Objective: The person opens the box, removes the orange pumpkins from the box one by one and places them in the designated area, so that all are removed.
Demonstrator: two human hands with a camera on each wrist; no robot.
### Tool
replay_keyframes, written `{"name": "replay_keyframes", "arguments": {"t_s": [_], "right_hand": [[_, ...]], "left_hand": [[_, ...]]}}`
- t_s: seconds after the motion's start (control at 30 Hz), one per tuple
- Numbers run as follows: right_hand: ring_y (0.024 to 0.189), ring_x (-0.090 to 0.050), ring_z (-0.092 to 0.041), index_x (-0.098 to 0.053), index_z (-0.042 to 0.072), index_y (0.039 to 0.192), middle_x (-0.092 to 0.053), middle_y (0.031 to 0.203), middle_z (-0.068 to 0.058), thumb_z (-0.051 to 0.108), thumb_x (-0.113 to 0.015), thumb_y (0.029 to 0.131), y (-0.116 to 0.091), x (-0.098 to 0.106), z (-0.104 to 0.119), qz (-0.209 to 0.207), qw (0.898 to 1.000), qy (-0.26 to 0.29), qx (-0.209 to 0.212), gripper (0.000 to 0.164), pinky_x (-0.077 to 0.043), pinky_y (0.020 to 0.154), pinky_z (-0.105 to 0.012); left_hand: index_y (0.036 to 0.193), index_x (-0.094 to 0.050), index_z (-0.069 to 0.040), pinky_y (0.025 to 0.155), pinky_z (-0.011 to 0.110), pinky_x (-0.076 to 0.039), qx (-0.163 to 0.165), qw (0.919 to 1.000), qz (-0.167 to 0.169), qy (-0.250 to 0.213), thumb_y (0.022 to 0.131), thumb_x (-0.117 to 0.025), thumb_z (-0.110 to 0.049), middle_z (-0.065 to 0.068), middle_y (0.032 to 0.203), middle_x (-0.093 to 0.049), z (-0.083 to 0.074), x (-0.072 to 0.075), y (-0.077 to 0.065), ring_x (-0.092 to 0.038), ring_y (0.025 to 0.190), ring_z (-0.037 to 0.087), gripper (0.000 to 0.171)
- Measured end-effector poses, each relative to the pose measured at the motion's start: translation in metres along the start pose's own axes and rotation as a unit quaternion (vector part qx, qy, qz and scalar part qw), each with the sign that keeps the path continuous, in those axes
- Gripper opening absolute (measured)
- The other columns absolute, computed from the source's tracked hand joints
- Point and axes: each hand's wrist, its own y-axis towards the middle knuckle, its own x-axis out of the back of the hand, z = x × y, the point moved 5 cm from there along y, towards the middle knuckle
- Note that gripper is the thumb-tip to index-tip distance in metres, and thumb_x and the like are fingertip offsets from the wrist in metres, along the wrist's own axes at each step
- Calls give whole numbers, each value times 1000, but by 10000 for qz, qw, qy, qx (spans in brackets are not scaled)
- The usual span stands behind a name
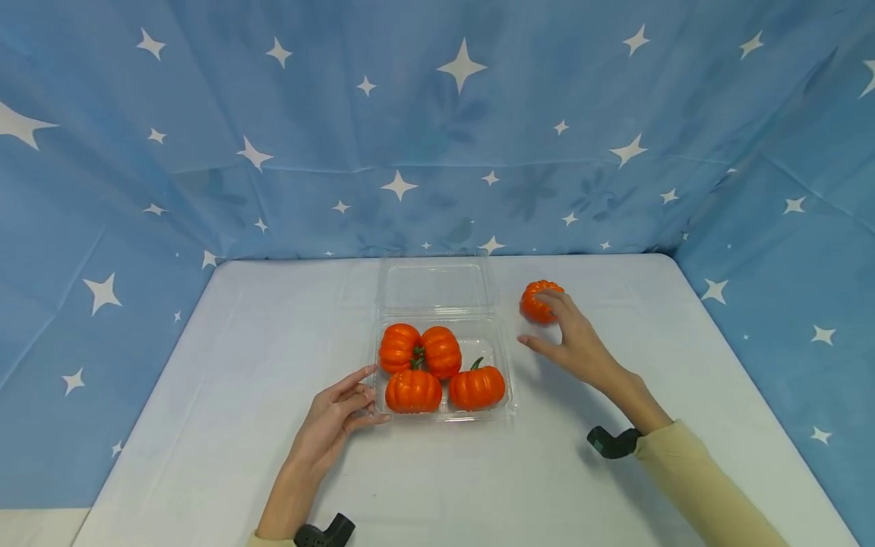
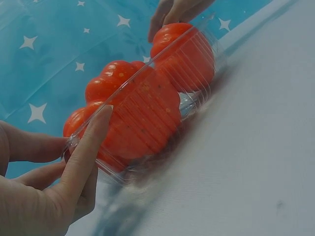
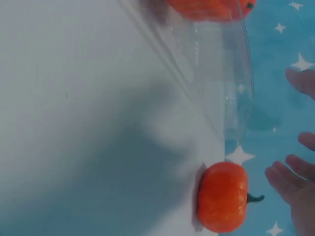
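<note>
A clear plastic box stands on the table with its hinged lid laid open toward the back. Several small orange pumpkins sit inside, including one at front left and one at front right with a green stem. My left hand holds the box's front-left corner, thumb on the front wall, other fingers at the left side. Right of the lid lies another orange pumpkin. My right hand hovers over it, fingers spread; in the right wrist view a gap separates the fingers from this pumpkin.
A white cloth covers the table. Blue curtains with white stars hang behind it and along both sides. Each wrist carries a dark camera, such as the one on the right wrist.
</note>
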Motion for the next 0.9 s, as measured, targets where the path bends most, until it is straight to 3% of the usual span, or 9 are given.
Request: {"name": "replay_keyframes", "arguments": {"t_s": [0.17,0.53,0.9], "right_hand": [[122,-60,-43,-50,-2,145,-45,150,-20,23,-84,86,-2,-9,18,170,9992,165,336,72,-57,99,-61],[122,-62,-41,-52,1,143,-49,146,-16,25,-84,87,-3,-31,55,945,9898,741,764,69,-58,100,-55],[119,-65,-36,-51,2,145,-51,145,-14,35,-81,90,-5,-46,66,1580,9819,611,843,71,-60,99,-51]], "left_hand": [[151,-46,0,88,43,-65,9,10000,9,-21,102,-51,3,5,95,-56,0,0,0,-59,78,14,49],[152,-46,-1,89,43,-65,20,10000,27,35,102,-50,3,6,97,-55,-1,4,-1,-58,80,15,49],[151,-46,0,89,45,-65,15,10000,6,11,102,-51,2,4,94,-55,0,1,0,-58,78,14,49]]}}
